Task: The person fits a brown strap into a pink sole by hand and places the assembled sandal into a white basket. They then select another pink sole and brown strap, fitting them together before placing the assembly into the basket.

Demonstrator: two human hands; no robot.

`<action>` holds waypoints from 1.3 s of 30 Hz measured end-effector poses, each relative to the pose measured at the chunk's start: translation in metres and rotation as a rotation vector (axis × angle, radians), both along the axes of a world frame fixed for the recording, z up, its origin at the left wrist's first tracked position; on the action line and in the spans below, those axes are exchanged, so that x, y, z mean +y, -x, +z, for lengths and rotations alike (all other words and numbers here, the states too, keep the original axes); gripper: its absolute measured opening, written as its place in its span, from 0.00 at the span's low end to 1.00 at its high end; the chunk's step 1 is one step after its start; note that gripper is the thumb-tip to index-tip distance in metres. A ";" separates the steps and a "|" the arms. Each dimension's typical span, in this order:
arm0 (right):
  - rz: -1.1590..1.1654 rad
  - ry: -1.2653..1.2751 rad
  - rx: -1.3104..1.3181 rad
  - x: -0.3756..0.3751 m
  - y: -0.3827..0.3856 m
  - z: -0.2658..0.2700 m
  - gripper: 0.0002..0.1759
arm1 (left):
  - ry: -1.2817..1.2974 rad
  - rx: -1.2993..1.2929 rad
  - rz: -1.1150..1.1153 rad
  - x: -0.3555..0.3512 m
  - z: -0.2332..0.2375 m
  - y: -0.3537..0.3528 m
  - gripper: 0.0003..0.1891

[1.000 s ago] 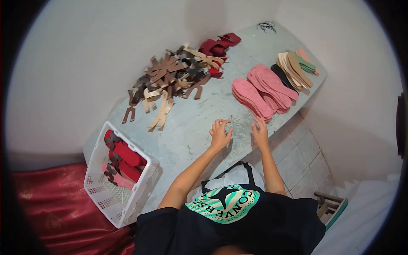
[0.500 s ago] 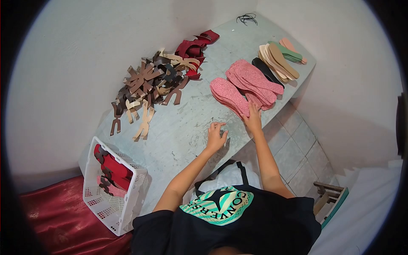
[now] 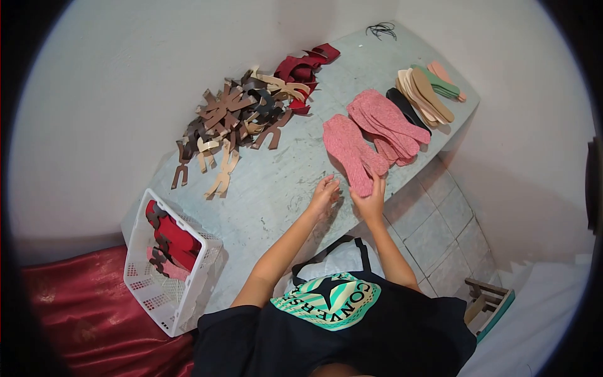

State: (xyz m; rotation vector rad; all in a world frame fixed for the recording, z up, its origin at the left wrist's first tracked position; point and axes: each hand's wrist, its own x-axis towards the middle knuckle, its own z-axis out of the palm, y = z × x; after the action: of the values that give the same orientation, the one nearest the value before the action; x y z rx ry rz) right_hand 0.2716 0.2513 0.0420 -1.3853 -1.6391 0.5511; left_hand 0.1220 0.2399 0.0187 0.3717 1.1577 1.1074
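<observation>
My right hand (image 3: pixel 369 202) grips the narrow end of a pink speckled insole (image 3: pixel 355 168) at the near edge of the table. The rest of that insole slants over a stack of like pink insoles (image 3: pixel 338 131). Just left of it my left hand (image 3: pixel 325 195) hovers above the tabletop, fingers apart and holding nothing. A second stack of pink insoles (image 3: pixel 386 122) lies directly to the right.
Black insoles (image 3: pixel 407 108), beige and tan insoles (image 3: pixel 427 94) and green ones (image 3: pixel 440 83) line the table's right side. Brown, black and cream straps (image 3: pixel 232 113) are heaped at left, with dark red pieces (image 3: pixel 301 70) behind. A white basket (image 3: pixel 169 301) holds red and pink slippers.
My right hand has closed on a pink insole and drawn its end toward me, off the stack. My left hand stays nearby. The whole view has shifted slightly.
</observation>
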 end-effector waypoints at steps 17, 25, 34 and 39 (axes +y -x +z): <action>0.383 -0.217 -0.073 -0.063 0.087 -0.001 0.41 | -0.358 -0.168 0.483 -0.049 0.037 0.072 0.23; 0.510 -0.205 0.102 -0.028 0.133 -0.005 0.27 | -0.362 -0.085 0.597 -0.066 0.026 0.128 0.24; 0.513 -0.010 0.198 0.132 0.206 -0.017 0.17 | -0.359 -0.033 0.553 -0.037 0.022 0.166 0.25; 0.497 0.082 0.150 0.196 0.250 -0.048 0.25 | -0.285 -0.049 0.518 -0.021 0.014 0.183 0.25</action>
State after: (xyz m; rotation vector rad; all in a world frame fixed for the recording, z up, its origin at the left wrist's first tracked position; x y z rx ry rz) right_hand 0.0220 0.4477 -0.0063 -0.9576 -1.8557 0.9928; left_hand -0.0611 0.2186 0.0328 0.2653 1.0810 1.7359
